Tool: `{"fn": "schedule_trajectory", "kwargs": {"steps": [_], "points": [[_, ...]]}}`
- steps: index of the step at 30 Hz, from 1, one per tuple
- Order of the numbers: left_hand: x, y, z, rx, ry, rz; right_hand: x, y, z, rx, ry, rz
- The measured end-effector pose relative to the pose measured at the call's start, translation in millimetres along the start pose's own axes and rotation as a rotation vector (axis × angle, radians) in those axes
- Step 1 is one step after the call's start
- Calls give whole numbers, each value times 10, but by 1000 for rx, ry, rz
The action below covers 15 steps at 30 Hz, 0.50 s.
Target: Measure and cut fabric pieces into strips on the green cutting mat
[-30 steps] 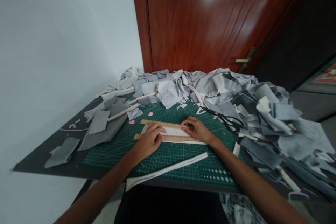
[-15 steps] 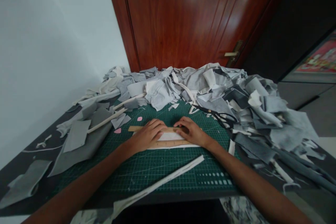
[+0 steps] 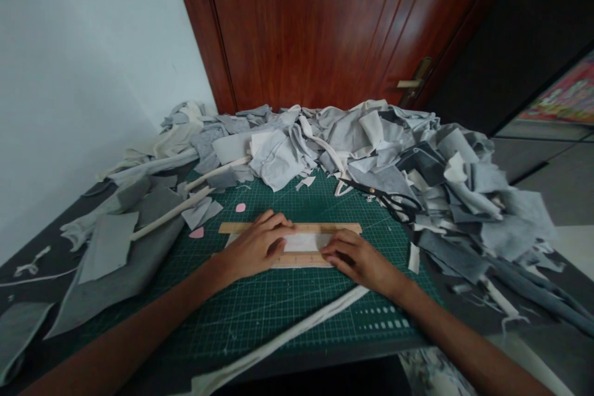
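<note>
Wooden lower ruler (image 3: 301,260), frame centre: right hand (image 3: 359,261), curled, touched it, pinch unclear; left hand (image 3: 260,242) lay half-open across it. Right hand had dropped from upper ruler (image 3: 325,228)!

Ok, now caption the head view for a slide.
Both hands rest on wooden rulers laid over a white strip on a green cutting mat, with black scissors and grey scraps nearby.

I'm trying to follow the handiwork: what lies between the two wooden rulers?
In the head view, white fabric lies between the far wooden ruler and the near wooden ruler; the left hand covers part of it.
</note>
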<state>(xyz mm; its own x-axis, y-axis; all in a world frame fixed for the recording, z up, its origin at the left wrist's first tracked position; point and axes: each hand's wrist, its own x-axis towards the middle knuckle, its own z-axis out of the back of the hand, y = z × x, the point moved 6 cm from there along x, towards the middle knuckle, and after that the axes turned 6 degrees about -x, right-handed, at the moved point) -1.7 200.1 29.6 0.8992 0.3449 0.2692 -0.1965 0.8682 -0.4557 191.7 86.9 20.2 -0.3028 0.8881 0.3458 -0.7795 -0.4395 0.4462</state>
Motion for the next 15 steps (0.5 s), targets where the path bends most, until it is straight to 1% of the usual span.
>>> {"fn": "schedule_trajectory", "kwargs": {"steps": [4,6,8,9,10,11,12,13,14,15], "points": [[-21,-24,-17,25,-16,-3,5,35,-19,-6,-26,1],[-29,-39,-28,53,-15,1,17,68,-7,-25,-22,25],[-34,-54,-32,70,-7,7,21,48,87,-87,-40,47],[-37,-60,-32,74,-1,10,13,-12,186,-134,-79,37],[-38,-66,-30,74,6,12,-8,-112,323,-194,-144,9],[-40,-69,-28,72,14,13,-48,-263,495,-253,-239,-53],[-41,-70,-25,69,20,14,-109,-449,678,-306,-333,-128],[-43,-69,-24,66,25,14,-179,-652,839,-379,-388,-196],[-43,-67,-23,64,28,12,-249,-861,970,-468,-402,-251],[-44,-65,-22,62,27,9,-317,-1070,1072,-548,-387,-300]]}}
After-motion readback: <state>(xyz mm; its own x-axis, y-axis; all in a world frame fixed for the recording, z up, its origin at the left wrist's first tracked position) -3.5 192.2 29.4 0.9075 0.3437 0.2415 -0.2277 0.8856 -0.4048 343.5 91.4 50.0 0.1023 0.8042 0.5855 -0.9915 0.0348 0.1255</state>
